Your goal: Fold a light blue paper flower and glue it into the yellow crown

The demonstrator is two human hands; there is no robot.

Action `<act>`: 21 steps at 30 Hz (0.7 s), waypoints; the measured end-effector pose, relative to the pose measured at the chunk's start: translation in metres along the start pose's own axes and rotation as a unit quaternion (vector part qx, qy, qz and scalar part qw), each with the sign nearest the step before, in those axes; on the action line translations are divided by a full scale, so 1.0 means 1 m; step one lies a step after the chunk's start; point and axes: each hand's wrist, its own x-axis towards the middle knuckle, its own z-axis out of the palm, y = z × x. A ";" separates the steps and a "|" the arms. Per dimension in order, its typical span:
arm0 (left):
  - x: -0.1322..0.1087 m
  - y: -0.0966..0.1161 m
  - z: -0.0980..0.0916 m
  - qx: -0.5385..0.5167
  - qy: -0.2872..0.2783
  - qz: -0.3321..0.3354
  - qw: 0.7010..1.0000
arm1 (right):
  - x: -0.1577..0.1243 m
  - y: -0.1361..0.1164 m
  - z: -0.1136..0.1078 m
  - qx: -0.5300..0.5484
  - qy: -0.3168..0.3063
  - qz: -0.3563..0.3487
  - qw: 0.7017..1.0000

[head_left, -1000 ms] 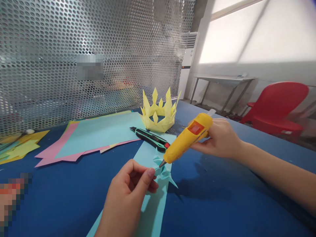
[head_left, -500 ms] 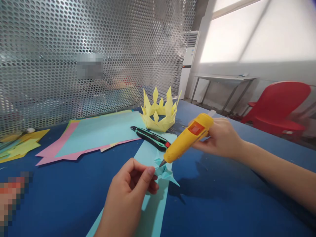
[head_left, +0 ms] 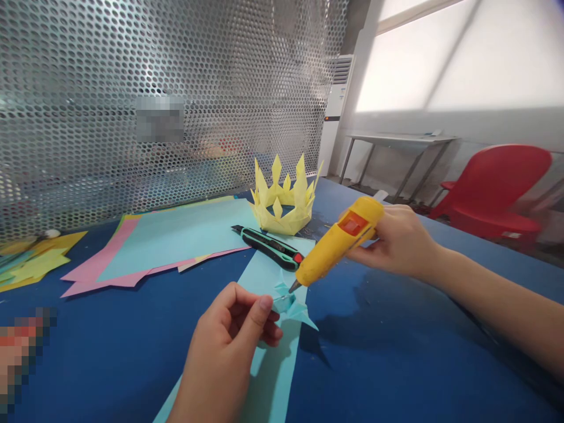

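Observation:
Between thumb and fingers, my left hand (head_left: 235, 341) pinches a small folded light-blue paper piece (head_left: 296, 309) with pointed tips. My right hand (head_left: 396, 241) is wrapped round a yellow hot glue gun (head_left: 337, 244), a clear glue stick poking from its back end. The gun's dark nozzle points down at the folded piece, just above it; whether the two touch I cannot tell. Beneath lies a long light-blue paper strip (head_left: 275, 370). A green and black utility knife (head_left: 268, 247) rests across the strip's far part, its blade end to the left.
Behind the knife stands a yellow paper crown (head_left: 282, 220). Stacked coloured sheets (head_left: 176, 241) lie left of it, and yellow paper scraps (head_left: 42, 264) farther left. A perforated metal panel (head_left: 176, 76) borders the blue table (head_left: 396, 364). A red chair (head_left: 497, 194) stands beyond, at right.
The glue gun has shifted slightly up and to the right, its nozzle drawing back from the folded paper's middle. My left hand keeps its pinch, almost unmoved.

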 end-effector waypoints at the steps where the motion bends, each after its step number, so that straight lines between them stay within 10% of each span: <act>1: 0.001 -0.001 -0.001 0.001 -0.003 -0.001 1.000 | 0.001 0.000 -0.001 -0.003 0.003 -0.001 1.000; 21: -0.001 0.002 0.004 -0.012 0.023 0.005 1.000 | 0.003 0.004 -0.004 -0.004 0.001 -0.015 1.000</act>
